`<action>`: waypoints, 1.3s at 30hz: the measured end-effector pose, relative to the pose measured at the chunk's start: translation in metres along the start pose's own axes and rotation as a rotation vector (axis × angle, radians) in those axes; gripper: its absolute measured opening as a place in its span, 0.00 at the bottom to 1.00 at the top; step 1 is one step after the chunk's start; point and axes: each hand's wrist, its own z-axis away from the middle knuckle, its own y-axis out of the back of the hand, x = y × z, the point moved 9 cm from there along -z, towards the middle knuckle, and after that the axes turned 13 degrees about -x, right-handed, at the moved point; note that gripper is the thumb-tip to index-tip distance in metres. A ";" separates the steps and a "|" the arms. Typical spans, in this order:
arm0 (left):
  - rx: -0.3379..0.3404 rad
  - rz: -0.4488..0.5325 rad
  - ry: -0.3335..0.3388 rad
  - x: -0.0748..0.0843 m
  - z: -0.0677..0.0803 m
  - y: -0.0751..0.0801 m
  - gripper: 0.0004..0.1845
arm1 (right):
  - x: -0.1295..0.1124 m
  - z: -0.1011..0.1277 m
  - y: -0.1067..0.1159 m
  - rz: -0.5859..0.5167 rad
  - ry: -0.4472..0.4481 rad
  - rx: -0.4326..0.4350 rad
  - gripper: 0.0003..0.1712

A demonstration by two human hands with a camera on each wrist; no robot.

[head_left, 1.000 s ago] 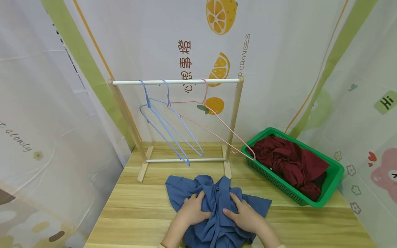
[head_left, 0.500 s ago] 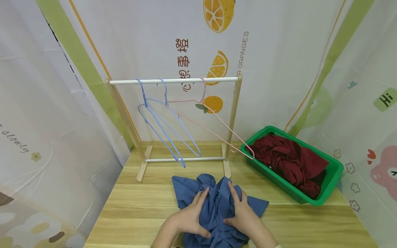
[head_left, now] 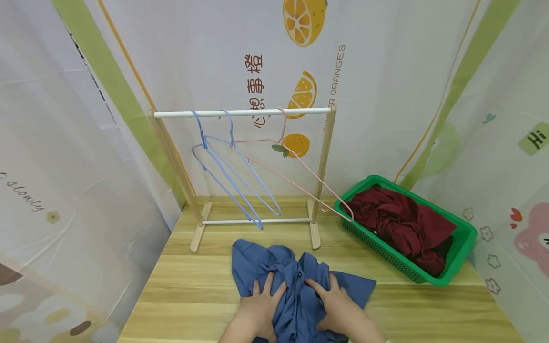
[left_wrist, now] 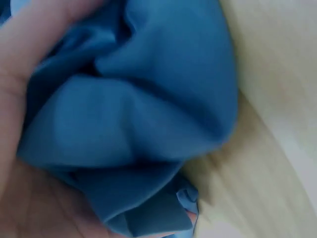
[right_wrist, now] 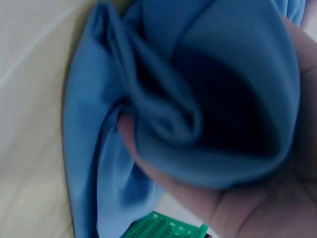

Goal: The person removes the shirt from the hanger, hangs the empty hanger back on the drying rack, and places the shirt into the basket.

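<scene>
A blue button-up shirt [head_left: 296, 295] lies bunched on the wooden table, a dark button showing near its collar. My left hand [head_left: 259, 307] is on its left side, fingers spread over the folds. On the opposite side, my right hand [head_left: 339, 305] holds the gathered cloth. In the left wrist view, folds of the shirt [left_wrist: 133, 114] bulge between thumb and palm. The right wrist view has a loop of the shirt [right_wrist: 237, 163] cupped by the hand, with a fingertip [right_wrist: 128, 131] tucked among the folds.
Behind the shirt stands a wooden rack with a white rail [head_left: 171, 114]. Two blue hangers [head_left: 231, 181] and a pink hanger [head_left: 300, 190] hang from it. A green basket [head_left: 465, 247] with dark red clothing [head_left: 403, 224] is at right. Printed curtains surround the table [head_left: 171, 295].
My left hand has shifted down toward the near edge, fingers now pointing more forward. Both hands have worked at the shirt's folds, changing its outline. Rack and basket stay in place.
</scene>
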 end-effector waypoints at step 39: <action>0.497 0.037 -0.226 0.044 0.035 0.087 0.44 | -0.053 0.031 0.064 0.211 0.231 0.517 0.33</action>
